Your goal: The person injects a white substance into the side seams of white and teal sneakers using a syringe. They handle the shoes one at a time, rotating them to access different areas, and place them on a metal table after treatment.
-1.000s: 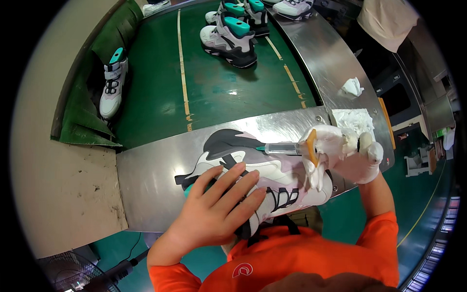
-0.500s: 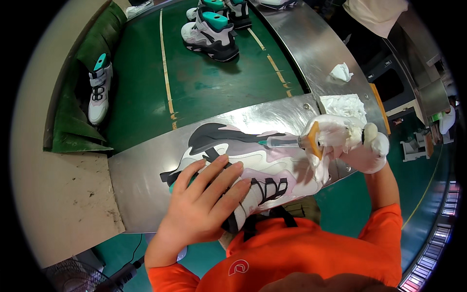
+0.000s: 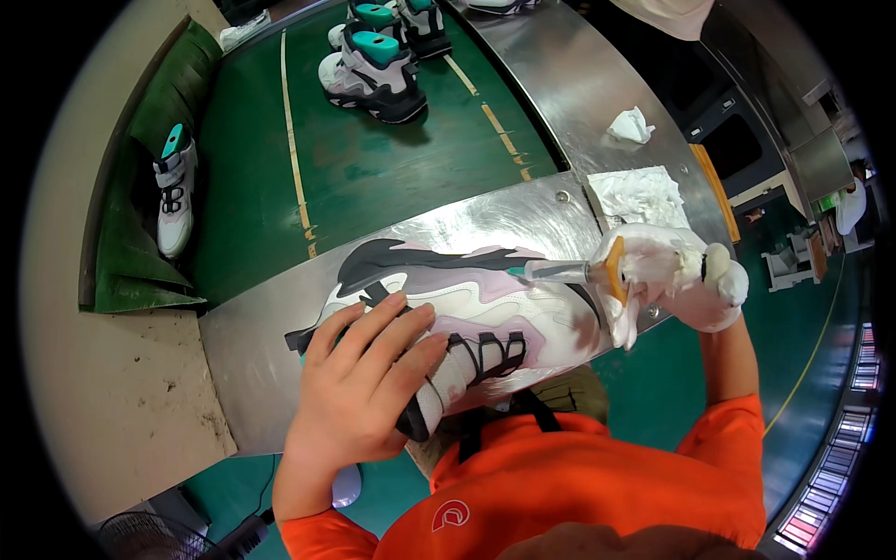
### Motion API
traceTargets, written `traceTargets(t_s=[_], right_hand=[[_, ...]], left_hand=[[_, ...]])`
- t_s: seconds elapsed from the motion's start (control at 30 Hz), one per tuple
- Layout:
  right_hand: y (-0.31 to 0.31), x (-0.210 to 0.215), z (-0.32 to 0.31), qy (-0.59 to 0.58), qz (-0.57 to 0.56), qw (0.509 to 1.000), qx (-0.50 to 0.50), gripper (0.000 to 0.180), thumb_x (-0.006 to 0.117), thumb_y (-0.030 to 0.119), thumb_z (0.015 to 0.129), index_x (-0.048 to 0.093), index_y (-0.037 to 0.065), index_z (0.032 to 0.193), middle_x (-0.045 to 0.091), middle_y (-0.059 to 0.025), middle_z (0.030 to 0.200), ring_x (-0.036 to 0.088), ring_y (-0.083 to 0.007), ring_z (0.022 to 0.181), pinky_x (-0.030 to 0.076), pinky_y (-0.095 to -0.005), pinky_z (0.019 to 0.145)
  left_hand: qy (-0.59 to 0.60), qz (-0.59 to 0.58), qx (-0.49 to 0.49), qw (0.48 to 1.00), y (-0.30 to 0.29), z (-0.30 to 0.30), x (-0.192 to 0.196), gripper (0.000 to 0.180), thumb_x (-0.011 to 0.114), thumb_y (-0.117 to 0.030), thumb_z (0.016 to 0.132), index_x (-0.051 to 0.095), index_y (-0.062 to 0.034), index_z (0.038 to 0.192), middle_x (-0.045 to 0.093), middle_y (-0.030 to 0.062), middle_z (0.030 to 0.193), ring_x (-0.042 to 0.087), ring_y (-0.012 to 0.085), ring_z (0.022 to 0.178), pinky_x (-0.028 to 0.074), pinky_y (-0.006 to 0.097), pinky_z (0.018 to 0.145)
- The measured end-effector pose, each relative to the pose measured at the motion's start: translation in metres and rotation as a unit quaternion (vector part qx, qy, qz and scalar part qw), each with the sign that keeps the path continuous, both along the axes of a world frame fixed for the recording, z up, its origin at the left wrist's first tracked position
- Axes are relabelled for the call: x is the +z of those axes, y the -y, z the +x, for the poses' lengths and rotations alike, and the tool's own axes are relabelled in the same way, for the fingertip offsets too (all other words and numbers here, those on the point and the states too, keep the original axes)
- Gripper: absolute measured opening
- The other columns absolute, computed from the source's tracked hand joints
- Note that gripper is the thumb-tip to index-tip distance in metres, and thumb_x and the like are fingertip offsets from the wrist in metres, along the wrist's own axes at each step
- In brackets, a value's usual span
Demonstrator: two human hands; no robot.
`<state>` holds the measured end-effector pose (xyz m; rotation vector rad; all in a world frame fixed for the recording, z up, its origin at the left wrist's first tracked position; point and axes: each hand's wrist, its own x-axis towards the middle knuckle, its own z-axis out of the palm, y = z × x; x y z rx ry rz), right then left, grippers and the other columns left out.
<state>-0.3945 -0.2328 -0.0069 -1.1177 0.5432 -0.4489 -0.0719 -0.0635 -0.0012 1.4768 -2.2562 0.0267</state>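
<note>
A white, lilac and black sneaker lies on its side on the metal ledge, with its black sole edge facing away from me and its toe to the right. Draped over the ankle end, my bare left hand holds it down, thumb hidden. My right hand, in a white glove with bunched white cloth, grips a syringe-like tool. That tool has a clear barrel, a teal tip and an orange flange. Its tip meets the seam between the sole edge and the upper, toward the forefoot.
Beyond the metal ledge runs a green conveyor belt. Several sneakers stand at its far end; another sneaker rests by the green flap at left. A white cloth pad and crumpled tissue lie at right.
The tool's tip has slid right along the sole seam toward the toe, with my right hand. My left hand stays on the sneaker. The whole view has shifted slightly.
</note>
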Motion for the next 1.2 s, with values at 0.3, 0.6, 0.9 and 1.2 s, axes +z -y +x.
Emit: traceTargets(t_s=[0.3,0.6,0.9,1.2], right_hand=[[-0.007,-0.022,-0.029,-0.001,-0.013,0.996,-0.084,0.101,0.074,0.053,0.066,0.045,-0.017,0.132,0.064,-0.0225,0.099,0.067,-0.0377,0.077,0.058,-0.0454,0.065],[-0.013,-0.025,-0.037,0.093,0.055,0.993,-0.038,0.109,0.082,0.048,0.055,0.042,-0.014,0.135,0.062,-0.0273,0.105,0.067,-0.0444,0.08,0.059,-0.05,0.065],[-0.021,-0.054,-0.058,0.142,0.078,0.986,-0.026,0.113,0.083,0.051,0.055,0.039,-0.014,0.137,0.062,-0.0289,0.106,0.067,-0.0471,0.077,0.058,-0.0487,0.066],[-0.028,-0.096,-0.064,0.296,0.104,0.949,0.001,0.111,0.082,0.051,0.055,0.04,-0.017,0.132,0.06,-0.0335,0.104,0.067,-0.0464,0.082,0.058,-0.0474,0.067]], left_hand=[[0.019,0.006,-0.003,1.0,0.004,-0.002,0.006,0.049,0.065,-0.012,0.061,0.065,-0.0088,0.11,0.064,0.0101,0.123,0.06,0.0311,0.116,0.042,0.045,0.096],[0.03,0.009,0.003,0.999,0.008,-0.008,0.008,0.046,0.067,-0.016,0.066,0.064,-0.0086,0.111,0.065,0.0092,0.122,0.059,0.0307,0.118,0.042,0.046,0.098],[0.06,0.02,0.024,0.998,0.001,-0.016,0.007,0.052,0.068,-0.018,0.064,0.063,-0.0079,0.115,0.065,0.0089,0.123,0.059,0.0315,0.118,0.042,0.043,0.094],[0.13,-0.055,0.116,0.983,-0.041,-0.061,-0.017,0.047,0.067,-0.031,0.077,0.062,-0.0108,0.12,0.065,0.0143,0.121,0.062,0.035,0.111,0.043,0.039,0.083]])
